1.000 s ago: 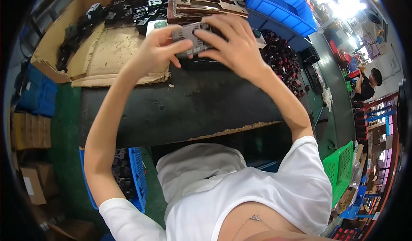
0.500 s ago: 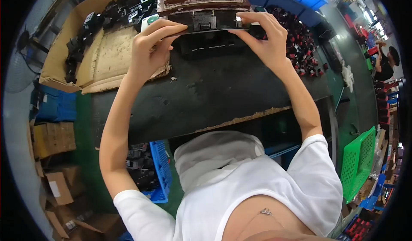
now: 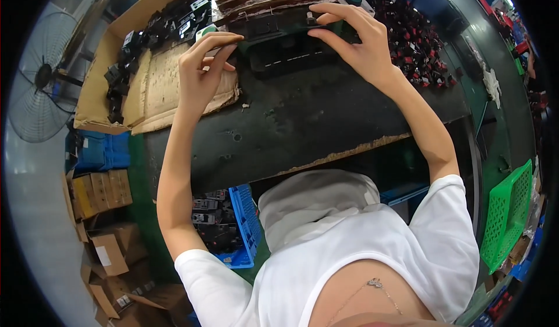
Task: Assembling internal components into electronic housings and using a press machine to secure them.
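Black panel point(image 3: 266, 28) at 12 o'clock just got flipped off its grey face, left hand point(image 3: 202, 65) and right hand point(image 3: 364, 44) pinching its ends, so its dark side's exposed now.

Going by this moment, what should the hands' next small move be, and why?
Probably ease the black part gently toward the black box, both ends together. The left hand and right hand grip opposite ends, and the box appears just below it in the picture; whether they touch is hard to tell.
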Motion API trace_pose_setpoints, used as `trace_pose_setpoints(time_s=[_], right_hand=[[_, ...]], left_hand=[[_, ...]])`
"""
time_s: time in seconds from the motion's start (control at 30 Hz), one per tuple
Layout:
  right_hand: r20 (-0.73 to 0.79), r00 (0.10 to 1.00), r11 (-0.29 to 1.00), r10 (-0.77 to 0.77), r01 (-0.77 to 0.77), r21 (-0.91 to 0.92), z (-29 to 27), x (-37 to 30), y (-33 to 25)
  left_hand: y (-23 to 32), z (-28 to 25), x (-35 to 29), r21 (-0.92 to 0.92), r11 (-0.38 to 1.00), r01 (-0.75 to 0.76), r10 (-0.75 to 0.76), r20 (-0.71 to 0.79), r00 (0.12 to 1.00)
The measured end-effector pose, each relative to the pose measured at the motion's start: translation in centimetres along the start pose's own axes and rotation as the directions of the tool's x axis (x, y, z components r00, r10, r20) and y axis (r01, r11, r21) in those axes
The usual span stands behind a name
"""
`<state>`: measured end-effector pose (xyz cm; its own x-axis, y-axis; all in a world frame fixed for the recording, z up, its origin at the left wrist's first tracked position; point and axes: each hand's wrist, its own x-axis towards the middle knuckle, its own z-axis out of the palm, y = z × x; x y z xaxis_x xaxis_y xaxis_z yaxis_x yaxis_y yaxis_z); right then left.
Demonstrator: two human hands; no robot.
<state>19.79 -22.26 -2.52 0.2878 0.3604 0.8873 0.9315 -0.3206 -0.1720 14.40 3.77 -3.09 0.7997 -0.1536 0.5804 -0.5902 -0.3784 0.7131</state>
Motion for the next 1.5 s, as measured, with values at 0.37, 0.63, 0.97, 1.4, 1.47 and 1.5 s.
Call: trace_pose_setpoints(time_s=[0.37, 0.63, 0.97, 1.4, 1.47, 1.5], right_hand=[[0.013, 1.000, 1.000, -0.013, 0.013, 0.006, 0.3, -0.3, 0.3], [0.463, 0.764, 0.611, 0.450, -0.641, 0.464, -1.0, -0.2, 0.6], [0.753, 0.242, -0.402, 0.613, -0.725, 0.560, -0.9, 0.2, -0.4], [0.787, 0.318, -0.426, 0.529, -0.702, 0.570, -0.2, -0.3, -0.3], [0.739, 0.419, -0.262, 0.527, -0.748, 0.610, 0.3, -0.6, -0.6], [0.713, 0.480, -0.150, 0.511, -0.767, 0.624, 0.4, -0.6, -0.8]], left_hand=[[0.3, 0.0, 0.0, 0.046, 0.999, 0.001, 0.000, -0.027, 1.000], [0.2, -1.6, -0.1, -0.228, 0.964, 0.137, -0.074, 0.265, 0.961], [1.1, -1.0, 0.3, -0.630, 0.723, 0.284, -0.131, 0.279, 0.951], [0.8, 1.2, -0.2, -0.703, 0.574, 0.420, -0.060, 0.476, 0.878], [3.2, 2.2, -0.6, -0.567, 0.687, 0.454, -0.241, 0.411, 0.879], [4.0, 2.5, -0.9, -0.420, 0.747, 0.515, -0.413, 0.313, 0.855]])
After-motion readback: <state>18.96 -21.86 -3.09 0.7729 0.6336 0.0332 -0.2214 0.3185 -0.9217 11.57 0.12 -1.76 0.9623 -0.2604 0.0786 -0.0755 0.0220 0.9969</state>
